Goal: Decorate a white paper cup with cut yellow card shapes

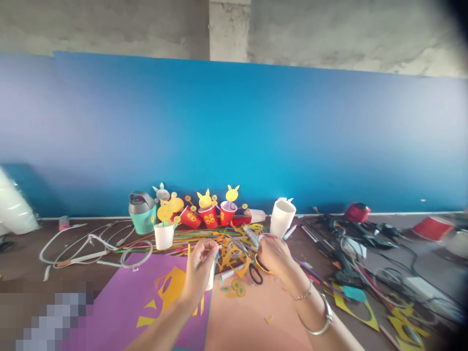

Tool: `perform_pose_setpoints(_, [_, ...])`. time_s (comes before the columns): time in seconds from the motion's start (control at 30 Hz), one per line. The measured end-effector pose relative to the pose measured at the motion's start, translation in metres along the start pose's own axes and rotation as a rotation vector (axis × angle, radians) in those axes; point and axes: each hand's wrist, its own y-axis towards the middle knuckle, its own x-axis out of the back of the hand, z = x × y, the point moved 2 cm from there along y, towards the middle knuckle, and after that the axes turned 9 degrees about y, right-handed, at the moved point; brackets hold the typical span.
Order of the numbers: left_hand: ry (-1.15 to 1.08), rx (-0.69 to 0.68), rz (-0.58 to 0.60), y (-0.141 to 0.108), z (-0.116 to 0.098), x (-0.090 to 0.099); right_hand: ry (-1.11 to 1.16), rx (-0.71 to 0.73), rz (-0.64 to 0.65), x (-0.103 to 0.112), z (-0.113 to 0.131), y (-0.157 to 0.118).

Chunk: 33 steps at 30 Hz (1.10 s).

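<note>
My left hand [200, 263] is over the seam between the purple and salmon sheets, fingers pinched together. A white object with a bit of blue shows beside and below it, mostly hidden, so what the fingers hold is unclear. To the right, my right hand [275, 252] reaches palm down into the craft pile; its fingertips are hidden. Close to it lie black-handled scissors [256, 274] and yellow paper scraps [232, 262]. Small round yellow-green paper pieces [239, 288] rest on the salmon sheet [252, 321]. Cut yellow paper [171, 288] lies on the purple sheet [122, 297].
Behind stand a white cup with a paper flower figure [164, 237], red cups with rabbit faces [208, 218], a tall white cup [282, 219] and a teal container [142, 219]. White cable [84, 243] lies at left, tangled black cables [365, 239] at right. A blue panel [234, 126] closes the back.
</note>
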Motion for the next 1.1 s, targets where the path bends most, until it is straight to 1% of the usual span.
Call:
perform_pose_setpoints(0.07, [-0.019,0.011,0.014,-0.001,0.001,-0.002,-0.058,-0.032,0.033,-0.005,-0.003,0.002])
perform_pose_setpoints(0.17, [0.008,-0.054,0.005,-0.002,0.002,-0.002,-0.112,-0.061,0.058,-0.012,-0.005,0.005])
perform_pose_setpoints(0.27, [0.053,-0.106,0.004,-0.004,0.004,-0.001,-0.138,-0.08,0.07,-0.013,-0.005,0.005])
perform_pose_setpoints(0.37, [0.111,-0.112,0.016,-0.005,0.003,0.0,-0.15,-0.073,0.049,-0.009,-0.001,0.001])
perform_pose_setpoints(0.53, [0.233,-0.113,0.037,-0.008,-0.003,0.0,-0.133,0.036,-0.062,-0.003,0.011,-0.007])
perform_pose_setpoints(0.6, [0.258,-0.111,0.048,-0.009,-0.004,0.001,-0.16,0.007,-0.054,-0.004,0.011,-0.007])
perform_pose_setpoints(0.7, [0.27,-0.106,0.059,-0.008,-0.004,0.001,-0.178,-0.069,-0.007,-0.007,0.006,-0.004])
perform_pose_setpoints(0.8, [0.294,-0.118,0.064,-0.008,-0.005,0.001,-0.153,-0.057,-0.025,-0.006,0.005,-0.003])
perform_pose_setpoints(0.87, [0.3,-0.132,0.064,-0.008,-0.007,0.001,-0.059,0.024,-0.054,-0.006,0.01,-0.006])
perform_pose_setpoints(0.93, [0.291,-0.131,0.045,-0.009,-0.009,0.0,0.135,0.132,-0.055,-0.007,0.02,-0.009])
perform_pose_setpoints(1.03, [0.304,-0.121,0.023,-0.01,-0.011,-0.002,0.537,0.258,0.034,-0.013,0.036,-0.015])
perform_pose_setpoints(1.1, [0.3,-0.123,0.046,-0.01,-0.011,-0.004,0.766,0.315,0.089,-0.017,0.044,-0.017])
